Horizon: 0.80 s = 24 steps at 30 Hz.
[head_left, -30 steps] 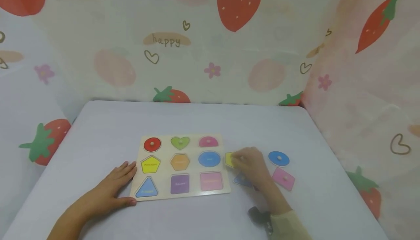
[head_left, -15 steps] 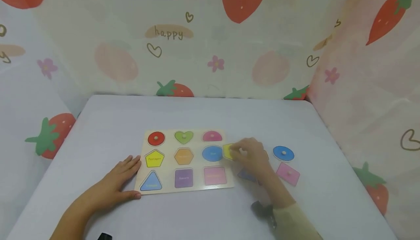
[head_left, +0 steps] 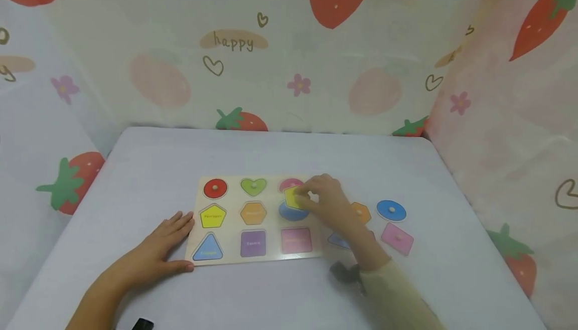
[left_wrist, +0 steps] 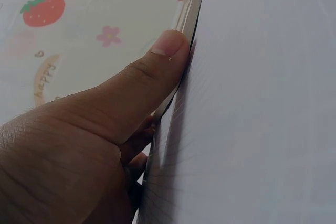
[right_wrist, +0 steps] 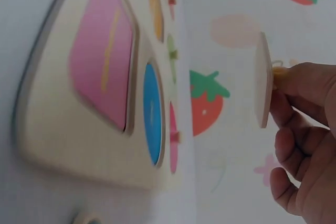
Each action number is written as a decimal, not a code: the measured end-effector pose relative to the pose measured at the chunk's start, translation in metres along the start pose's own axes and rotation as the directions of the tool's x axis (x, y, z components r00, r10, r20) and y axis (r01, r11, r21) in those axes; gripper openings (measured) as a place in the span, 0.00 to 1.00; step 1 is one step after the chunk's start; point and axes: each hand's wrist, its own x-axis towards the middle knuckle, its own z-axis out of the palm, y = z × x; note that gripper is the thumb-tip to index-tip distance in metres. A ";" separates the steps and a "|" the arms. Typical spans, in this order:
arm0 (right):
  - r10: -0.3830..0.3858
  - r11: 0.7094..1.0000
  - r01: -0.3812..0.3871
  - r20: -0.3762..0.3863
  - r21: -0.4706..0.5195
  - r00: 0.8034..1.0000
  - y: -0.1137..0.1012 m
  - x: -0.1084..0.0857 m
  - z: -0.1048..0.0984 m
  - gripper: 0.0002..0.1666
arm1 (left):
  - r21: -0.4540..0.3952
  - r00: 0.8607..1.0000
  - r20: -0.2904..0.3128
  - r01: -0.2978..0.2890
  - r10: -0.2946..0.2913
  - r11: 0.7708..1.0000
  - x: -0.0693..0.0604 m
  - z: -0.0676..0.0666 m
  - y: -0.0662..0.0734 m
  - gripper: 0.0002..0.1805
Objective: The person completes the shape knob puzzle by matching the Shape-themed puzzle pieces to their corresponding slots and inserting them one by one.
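My right hand [head_left: 331, 204] pinches the knob of a yellow pentagon puzzle piece [head_left: 292, 197] above the right part of a wooden shape puzzle board [head_left: 231, 243]. In the right wrist view the piece [right_wrist: 263, 82] is held on edge, its plain underside facing the board. A red circle [head_left: 212, 192], green heart [head_left: 250, 189] and pink half circle [head_left: 289, 183] with knobs sit in the board's back row. The other recesses, among them the pentagon recess [head_left: 213, 221], show coloured printed bottoms. My left hand [head_left: 153, 252] rests flat at the board's left edge, thumb [left_wrist: 157, 61] against its side.
Right of the board lie a blue oval piece [head_left: 386, 213], a pink rectangle piece [head_left: 393, 242], an orange hexagon piece [head_left: 363, 214] and a blue triangle piece [head_left: 337, 241], the last two partly hidden by my right arm. A strawberry-print curtain [head_left: 253, 84] surrounds the white table [head_left: 180, 149].
My right hand has lifted the yellow pentagon piece and carried it left, from the board's right side to over the oval recess. The left hand stays at the board's edge.
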 end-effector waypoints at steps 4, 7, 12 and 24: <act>-0.045 0.999 0.045 0.029 0.002 0.999 -0.012 0.010 0.006 0.09 | 0.003 1.000 -0.007 0.000 0.000 1.000 0.000 -0.001 0.001 0.61; -0.072 0.997 0.070 0.046 0.039 0.996 -0.021 0.017 0.013 0.10 | -0.001 1.000 -0.007 0.000 0.000 1.000 0.001 0.000 0.000 0.61; -0.189 0.982 0.189 0.030 0.019 0.981 -0.037 0.030 0.024 0.10 | -0.001 1.000 -0.014 -0.002 0.002 1.000 -0.001 0.004 -0.001 0.61; -0.019 0.999 0.028 0.193 -0.047 0.981 -0.089 0.049 0.047 0.10 | -0.012 1.000 -0.014 -0.007 0.007 1.000 -0.001 0.001 0.001 0.60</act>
